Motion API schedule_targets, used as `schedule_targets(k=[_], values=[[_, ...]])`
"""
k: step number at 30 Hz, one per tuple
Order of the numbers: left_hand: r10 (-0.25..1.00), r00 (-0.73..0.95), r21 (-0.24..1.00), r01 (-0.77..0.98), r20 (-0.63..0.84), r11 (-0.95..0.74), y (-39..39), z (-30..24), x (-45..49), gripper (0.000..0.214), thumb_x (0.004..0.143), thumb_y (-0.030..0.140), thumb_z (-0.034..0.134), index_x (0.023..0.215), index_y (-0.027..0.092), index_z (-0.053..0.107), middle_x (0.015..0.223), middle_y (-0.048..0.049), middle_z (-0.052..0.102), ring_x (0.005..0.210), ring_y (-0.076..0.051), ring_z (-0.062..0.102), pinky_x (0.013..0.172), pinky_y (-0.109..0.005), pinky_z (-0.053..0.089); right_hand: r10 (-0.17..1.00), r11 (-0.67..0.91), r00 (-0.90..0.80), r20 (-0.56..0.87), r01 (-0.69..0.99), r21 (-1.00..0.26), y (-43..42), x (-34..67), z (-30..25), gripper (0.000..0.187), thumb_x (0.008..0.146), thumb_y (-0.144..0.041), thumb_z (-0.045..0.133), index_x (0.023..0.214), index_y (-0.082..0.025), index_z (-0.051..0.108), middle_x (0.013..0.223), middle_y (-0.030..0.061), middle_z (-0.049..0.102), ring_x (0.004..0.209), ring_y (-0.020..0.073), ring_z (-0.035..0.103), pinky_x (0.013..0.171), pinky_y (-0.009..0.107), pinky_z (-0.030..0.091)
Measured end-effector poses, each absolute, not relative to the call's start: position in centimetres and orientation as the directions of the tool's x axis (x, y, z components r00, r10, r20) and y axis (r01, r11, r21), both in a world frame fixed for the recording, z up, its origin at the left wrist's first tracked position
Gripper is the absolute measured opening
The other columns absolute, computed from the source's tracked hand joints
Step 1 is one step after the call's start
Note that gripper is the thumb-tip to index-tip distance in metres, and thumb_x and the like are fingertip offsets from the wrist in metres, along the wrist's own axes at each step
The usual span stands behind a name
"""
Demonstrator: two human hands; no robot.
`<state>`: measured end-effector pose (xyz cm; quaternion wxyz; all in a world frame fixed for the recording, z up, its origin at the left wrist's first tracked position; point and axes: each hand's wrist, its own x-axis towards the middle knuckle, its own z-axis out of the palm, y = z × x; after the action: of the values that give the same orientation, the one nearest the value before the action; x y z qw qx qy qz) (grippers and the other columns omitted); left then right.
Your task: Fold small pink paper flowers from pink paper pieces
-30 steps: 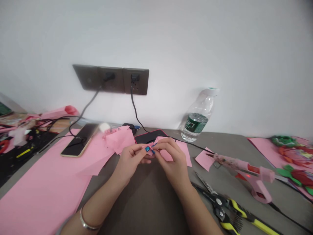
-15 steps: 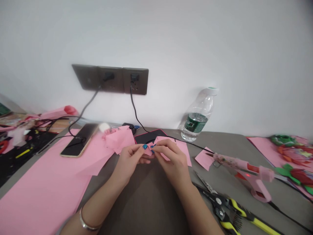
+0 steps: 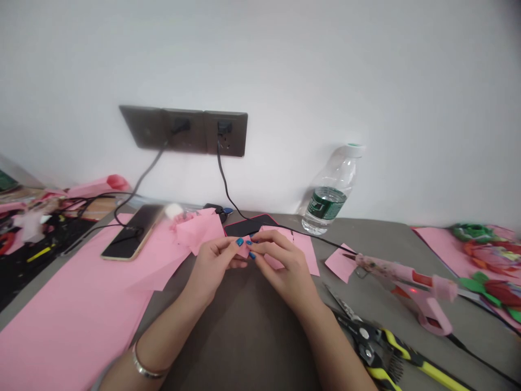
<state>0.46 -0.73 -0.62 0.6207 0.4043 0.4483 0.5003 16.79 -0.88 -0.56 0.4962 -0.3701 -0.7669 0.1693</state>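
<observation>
Between my two hands is a small piece of pink paper, held up over the grey table. My left hand pinches it with the thumb on top and the fingers curled beneath. From the other side my right hand has its thumb and fingertips at the paper's edge. Most of the piece is covered by the fingers. Just behind my right hand lie more pink paper pieces, and a pink square sits farther right, under the tip of a pink glue gun with a red light on.
Yellow-and-black pliers lie at the front right. Large pink sheets cover the left, with a phone on them. A water bottle leans against the wall. Black cables cross the table from the wall sockets. Paper flowers lie far right.
My right hand's fingers have shifted slightly left on the paper, and its thumb now lies lower and apart from the index finger. My left hand has barely moved.
</observation>
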Motion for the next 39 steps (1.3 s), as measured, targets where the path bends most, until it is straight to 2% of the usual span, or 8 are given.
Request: schedule_targets(k=[4, 7, 11, 19, 24, 31, 36, 39], values=[[0.986, 0.104, 0.962, -0.230, -0.127, 0.148, -0.9, -0.4, 0.6, 0.027, 0.078, 0.039, 0.074, 0.089, 0.015, 0.079, 0.081, -0.0065, 0.075, 0.072, -0.015, 0.068, 0.063, -0.022, 0.059, 0.839, 0.544, -0.114, 0.533, 0.214, -0.811, -0.8, 16.3, -0.8, 0.015, 0.088, -0.016, 0.059, 0.082, -0.022, 0.071, 0.093, 0.0072, 0.069, 0.093, 0.0218, 0.065, 0.081, 0.036, 0.054], [0.989, 0.118, 0.975, -0.192, -0.092, 0.113, -1.1, -0.2, 0.7, 0.025, 0.080, 0.039, 0.072, 0.089, 0.016, 0.079, 0.085, -0.0065, 0.075, 0.076, -0.016, 0.068, 0.064, -0.023, 0.059, 0.918, 0.393, -0.052, 0.393, -0.002, -0.919, -0.5, 15.9, -1.4, 0.008, 0.086, -0.025, 0.064, 0.079, -0.021, 0.065, 0.089, 0.0059, 0.066, 0.078, 0.0188, 0.065, 0.069, 0.033, 0.055], [0.989, 0.128, 0.979, -0.176, -0.078, 0.100, -1.2, -0.1, 0.7, 0.026, 0.080, 0.040, 0.072, 0.087, 0.016, 0.079, 0.087, -0.0068, 0.075, 0.077, -0.018, 0.069, 0.065, -0.025, 0.060, 0.968, 0.229, -0.065, 0.243, -0.172, -0.958, -0.4, 15.7, -1.6, 0.020, 0.080, -0.035, 0.071, 0.078, -0.020, 0.058, 0.085, 0.0029, 0.063, 0.067, 0.0145, 0.062, 0.062, 0.029, 0.055], [0.983, 0.155, 0.977, -0.174, -0.098, 0.124, -1.3, -0.1, 0.8, 0.026, 0.079, 0.039, 0.073, 0.086, 0.015, 0.078, 0.085, -0.0061, 0.076, 0.076, -0.016, 0.069, 0.071, -0.026, 0.060, 0.955, 0.284, -0.055, 0.292, -0.126, -0.951, -0.5, 15.4, -1.6, 0.026, 0.080, -0.037, 0.071, 0.074, -0.021, 0.052, 0.074, -0.0006, 0.055, 0.067, 0.0139, 0.055, 0.060, 0.026, 0.048], [0.972, 0.224, 0.986, -0.133, -0.071, 0.102, -1.4, 0.2, 0.7, 0.023, 0.081, 0.032, 0.071, 0.095, 0.015, 0.074, 0.092, -0.0064, 0.077, 0.086, -0.018, 0.070, 0.076, -0.027, 0.059, 0.973, 0.190, -0.091, 0.210, -0.193, -0.963, -0.4, 15.7, -1.8, 0.026, 0.079, -0.040, 0.072, 0.080, -0.021, 0.054, 0.076, -0.0013, 0.056, 0.063, 0.0128, 0.057, 0.060, 0.026, 0.050], [0.984, 0.177, 0.990, -0.130, -0.028, 0.051, -1.2, 0.1, 0.8, 0.016, 0.080, 0.029, 0.070, 0.088, 0.017, 0.063, 0.076, -0.0015, 0.071, 0.071, -0.016, 0.068, 0.053, -0.020, 0.051, 0.974, 0.156, -0.133, 0.182, -0.184, -0.970, -0.5, 15.6, -1.5, 0.028, 0.082, -0.044, 0.069, 0.077, -0.020, 0.054, 0.072, -0.0015, 0.057, 0.061, 0.0132, 0.059, 0.060, 0.027, 0.050], [0.990, 0.139, 0.998, -0.058, -0.013, 0.021, -1.0, 0.2, 0.8, 0.018, 0.080, 0.034, 0.069, 0.081, 0.016, 0.069, 0.065, 0.0005, 0.063, 0.057, -0.012, 0.059, 0.053, -0.022, 0.050, 0.964, 0.229, -0.106, 0.242, -0.124, -0.966, -0.5, 15.6, -1.7, 0.023, 0.084, -0.040, 0.066, 0.078, -0.020, 0.057, 0.073, 0.0001, 0.058, 0.066, 0.0145, 0.059, 0.061, 0.027, 0.050], [0.991, 0.136, 1.000, -0.023, -0.015, 0.018, -1.0, 0.3, 0.7, 0.020, 0.080, 0.035, 0.066, 0.079, 0.015, 0.069, 0.065, -0.0004, 0.064, 0.054, -0.011, 0.056, 0.052, -0.022, 0.050, 0.953, 0.290, -0.064, 0.295, -0.075, -0.954, -0.6, 15.8, -1.7, 0.012, 0.087, -0.032, 0.062, 0.087, -0.021, 0.059, 0.081, 0.0017, 0.061, 0.069, 0.0150, 0.060, 0.062, 0.027, 0.050]])
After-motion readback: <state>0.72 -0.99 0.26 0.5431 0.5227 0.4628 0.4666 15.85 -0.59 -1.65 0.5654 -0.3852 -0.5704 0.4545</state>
